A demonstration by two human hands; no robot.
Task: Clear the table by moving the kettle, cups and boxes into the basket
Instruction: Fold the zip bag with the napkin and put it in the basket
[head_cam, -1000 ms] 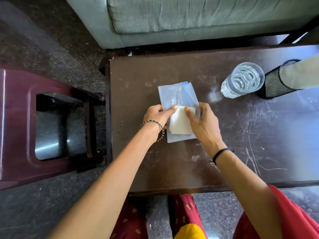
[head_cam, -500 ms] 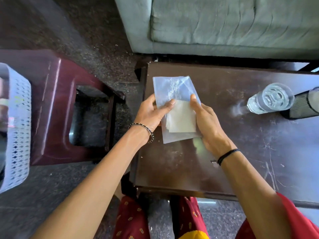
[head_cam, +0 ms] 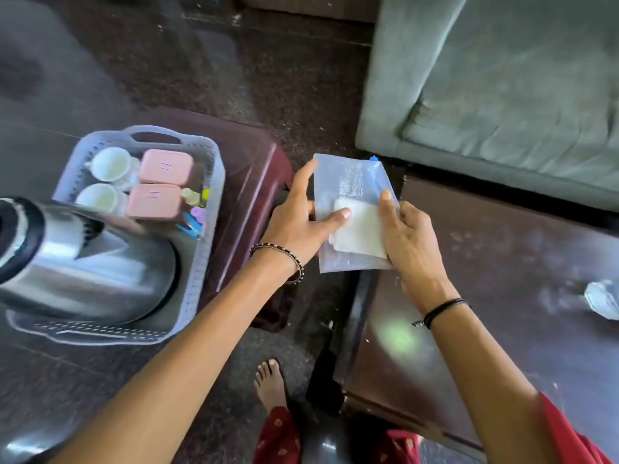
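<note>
Gripping a glossy rectangular plastic pouch (head_cam: 351, 209): both hands, left hand (head_cam: 301, 222), right hand (head_cam: 407, 239).

the view swings left, so the basket (head_cam: 204, 209) on the stool (head_cam: 254, 182) now shows whole, with kettle (head_cam: 83, 262), two cups (head_cam: 110, 164) and two pink boxes (head_cam: 165, 167) inside. both hands carry the plastic pouch (head_cam: 351, 182) off the table (head_cam: 502, 262), now past its left edge above the floor. the glass (head_cam: 603, 299) slips to the right edge.
</note>
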